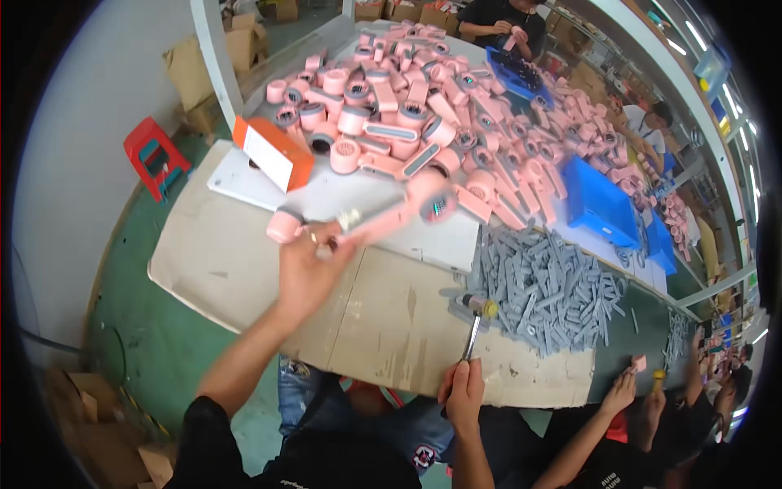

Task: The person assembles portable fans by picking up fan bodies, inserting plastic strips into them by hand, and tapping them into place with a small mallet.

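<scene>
My left hand [309, 265] is closed around the handle end of a pink handheld device [383, 222]. Its round head is smeared by motion and points up and right, over a white board [432, 248]. Close to my left fingertips lies another pink round-headed piece [283, 226]. My right hand [464, 391], low in front of me, grips a small mallet [472, 336] with a metal shaft and a yellow-and-dark head. The mallet's head overlaps the left edge of a heap of grey plastic strips [546, 285].
A large pile of pink devices [391, 90] covers the far table. An orange box [273, 155] stands left, blue bins [601, 202] right. A red stool [156, 156] is on the floor. At right, a co-worker's hand [621, 393] holds a pink piece; other people work farther off.
</scene>
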Available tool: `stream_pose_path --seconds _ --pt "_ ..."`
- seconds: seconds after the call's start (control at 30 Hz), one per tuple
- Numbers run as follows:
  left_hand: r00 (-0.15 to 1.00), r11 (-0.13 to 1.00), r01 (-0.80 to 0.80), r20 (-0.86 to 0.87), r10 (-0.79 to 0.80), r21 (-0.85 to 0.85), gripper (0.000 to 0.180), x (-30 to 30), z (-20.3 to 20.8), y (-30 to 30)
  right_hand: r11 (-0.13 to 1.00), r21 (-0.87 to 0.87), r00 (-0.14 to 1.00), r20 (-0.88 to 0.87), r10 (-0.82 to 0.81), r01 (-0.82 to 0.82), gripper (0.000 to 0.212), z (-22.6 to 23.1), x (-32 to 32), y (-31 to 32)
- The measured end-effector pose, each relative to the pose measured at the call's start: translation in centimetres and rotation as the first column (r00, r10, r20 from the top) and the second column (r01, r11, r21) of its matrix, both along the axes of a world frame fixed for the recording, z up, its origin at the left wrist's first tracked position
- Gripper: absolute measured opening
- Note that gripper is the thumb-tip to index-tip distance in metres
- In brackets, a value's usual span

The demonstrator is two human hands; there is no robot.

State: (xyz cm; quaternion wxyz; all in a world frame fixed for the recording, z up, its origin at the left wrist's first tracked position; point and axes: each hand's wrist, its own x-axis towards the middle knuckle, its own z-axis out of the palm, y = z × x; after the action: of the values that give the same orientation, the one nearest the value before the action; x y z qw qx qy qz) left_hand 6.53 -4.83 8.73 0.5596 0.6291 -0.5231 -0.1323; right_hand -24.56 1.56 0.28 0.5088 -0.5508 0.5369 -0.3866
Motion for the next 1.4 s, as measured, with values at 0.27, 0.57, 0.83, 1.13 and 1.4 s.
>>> stream_pose_path --seconds 0.27,0.57,0.83,1.13,1.4 --pt "0.911 0.954 -0.293 0.284 0.299 -0.064 0.037 10.5 4.0 -27.1 0.992 -0.064 0.991 -0.085 0.101 -0.107 0.026 0.7 0.6 -0.4" --pt "0.927 0.990 0.002 0.372 -0.056 0.142 0.040 9.0 6.4 -23.9 0.998 -0.037 0.999 -0.010 0.044 -0.044 0.029 -0.3 -0.2 0.1" --pt "0.464 0.950 0.223 0.833 -0.302 0.220 0.038 10.5 -1.3 -3.0 1.000 0.005 0.996 0.087 0.006 -0.006 0.015 -0.5 -0.2 0.1" --pt "0.529 0.821 0.516 0.664 -0.529 0.244 0.031 -2.1 -3.7 2.8 0.889 0.115 0.821 0.346 -0.455 0.444 0.021 2.5 -4.2 -1.0" --pt "0.542 0.818 0.541 0.663 -0.516 0.195 0.025 -10.6 -2.3 -1.4 0.880 0.045 0.841 0.275 -0.466 0.473 0.013 0.6 -6.7 -2.5"
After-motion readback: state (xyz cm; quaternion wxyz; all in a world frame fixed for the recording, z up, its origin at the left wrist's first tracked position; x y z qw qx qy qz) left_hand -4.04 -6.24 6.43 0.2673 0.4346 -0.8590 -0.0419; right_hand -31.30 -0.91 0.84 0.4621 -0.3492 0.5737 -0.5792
